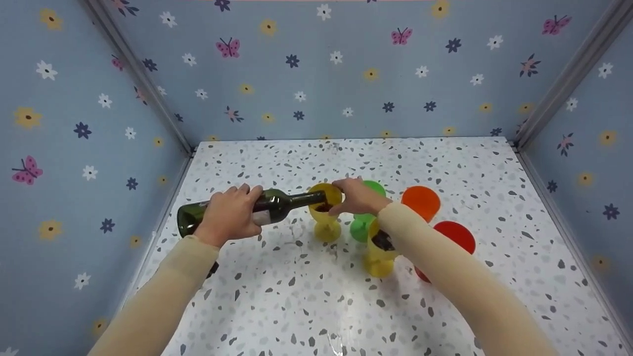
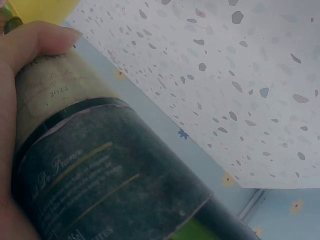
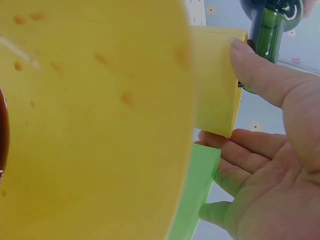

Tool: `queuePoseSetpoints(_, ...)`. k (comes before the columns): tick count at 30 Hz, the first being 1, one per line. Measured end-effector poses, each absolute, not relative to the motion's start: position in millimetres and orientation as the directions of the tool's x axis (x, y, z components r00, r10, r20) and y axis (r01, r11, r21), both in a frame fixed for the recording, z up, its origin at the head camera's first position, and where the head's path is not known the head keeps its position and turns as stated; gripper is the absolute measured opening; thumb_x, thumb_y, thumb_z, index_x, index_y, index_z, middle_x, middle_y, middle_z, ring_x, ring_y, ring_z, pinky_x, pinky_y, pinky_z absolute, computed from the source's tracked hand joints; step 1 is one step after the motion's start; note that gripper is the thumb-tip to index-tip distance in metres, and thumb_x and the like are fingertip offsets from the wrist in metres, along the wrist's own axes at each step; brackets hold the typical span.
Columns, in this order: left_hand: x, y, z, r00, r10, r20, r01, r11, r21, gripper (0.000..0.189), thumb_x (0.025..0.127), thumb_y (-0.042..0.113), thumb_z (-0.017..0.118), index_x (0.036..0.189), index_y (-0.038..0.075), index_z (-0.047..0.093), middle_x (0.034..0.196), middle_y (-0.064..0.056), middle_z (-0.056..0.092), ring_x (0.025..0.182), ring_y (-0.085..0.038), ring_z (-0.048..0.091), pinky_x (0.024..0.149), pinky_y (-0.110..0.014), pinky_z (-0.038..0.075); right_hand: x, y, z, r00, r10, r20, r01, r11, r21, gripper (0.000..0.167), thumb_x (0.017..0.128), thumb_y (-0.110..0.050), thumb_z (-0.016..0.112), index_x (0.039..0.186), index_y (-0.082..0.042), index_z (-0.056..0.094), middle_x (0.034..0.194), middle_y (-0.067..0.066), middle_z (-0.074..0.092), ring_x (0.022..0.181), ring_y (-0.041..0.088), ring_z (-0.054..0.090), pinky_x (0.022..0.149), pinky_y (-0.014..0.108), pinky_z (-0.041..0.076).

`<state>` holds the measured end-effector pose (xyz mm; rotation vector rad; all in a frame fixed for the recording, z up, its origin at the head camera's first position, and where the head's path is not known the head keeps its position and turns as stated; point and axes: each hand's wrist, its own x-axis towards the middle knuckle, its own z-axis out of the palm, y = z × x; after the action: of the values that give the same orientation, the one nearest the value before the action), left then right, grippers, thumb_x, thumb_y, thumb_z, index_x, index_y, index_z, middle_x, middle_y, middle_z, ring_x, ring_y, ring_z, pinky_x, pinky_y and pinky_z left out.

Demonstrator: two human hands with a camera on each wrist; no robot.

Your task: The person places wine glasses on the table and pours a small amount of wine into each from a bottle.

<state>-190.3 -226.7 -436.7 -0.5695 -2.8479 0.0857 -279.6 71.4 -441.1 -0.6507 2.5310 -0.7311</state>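
My left hand (image 1: 230, 215) grips a green wine bottle (image 1: 280, 205) round its labelled body, tilted almost level. Its mouth reaches over the rim of a yellow goblet (image 1: 327, 231), with dark liquid showing inside. My right hand (image 1: 363, 197) holds that goblet's bowl, thumb on one side and fingers on the other, as the right wrist view shows with the yellow bowl (image 3: 215, 80). Behind this hand stands a green goblet (image 1: 373, 188), partly hidden. A second yellow goblet (image 1: 379, 264) with dark liquid stands nearer, partly covered by the right sleeve.
To the right stand an orange goblet (image 1: 420, 200) and a red goblet (image 1: 455, 236), both partly behind the right forearm. Beside the left sleeve a small black object (image 1: 213, 269) shows. Flowered blue walls (image 1: 316, 74) enclose the speckled table (image 1: 277, 306) at back and sides.
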Motion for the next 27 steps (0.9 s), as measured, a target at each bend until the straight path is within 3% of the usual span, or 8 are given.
queuePoseSetpoints(8,-191.8,-228.3,-437.5,-0.888,0.399,0.229,0.384,0.917,-0.110,0.063,0.059,0.030,0.076,0.115,0.007,0.056,0.083,-0.010,0.057,0.063,-0.028,0.054,0.047,-0.046,0.047,-281.0,72.6,-439.0,-0.787,-0.569,-0.237,-0.363,0.739,-0.567,0.060,0.082,-0.027,0.081,0.134,-0.005,0.059,0.123,0.008,0.065,0.115,0.026,0.058,0.104,0.043,0.041)
queuePoseSetpoints(27,-191.2,-227.1,-439.4,-0.895,0.388,0.222,0.375,0.922,-0.097,0.067,0.059,0.031,0.077,0.118,0.007,0.057,0.086,-0.011,0.059,0.068,-0.029,0.056,0.050,-0.048,0.049,-278.9,70.7,-439.2,-0.794,-0.547,-0.266,-0.315,0.744,-0.589,0.060,0.081,-0.028,0.082,0.134,-0.009,0.059,0.120,0.005,0.065,0.112,0.023,0.058,0.102,0.045,0.042)
